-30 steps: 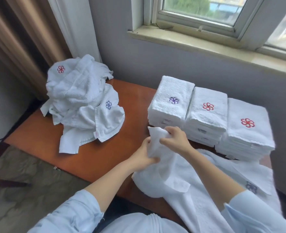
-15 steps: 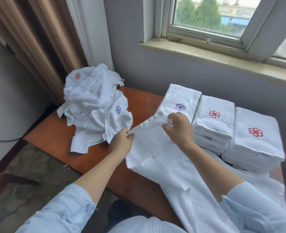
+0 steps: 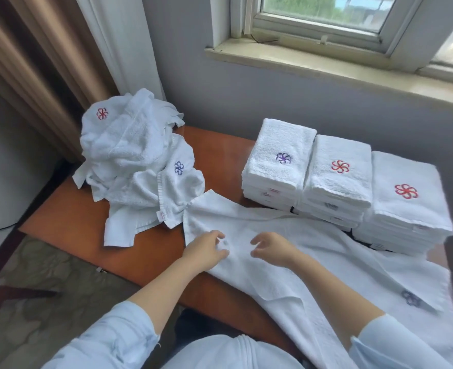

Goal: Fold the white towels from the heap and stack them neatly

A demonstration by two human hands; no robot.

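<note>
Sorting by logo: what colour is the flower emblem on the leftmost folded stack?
Purple, on the leftmost stack; clearest in the head view.
</note>
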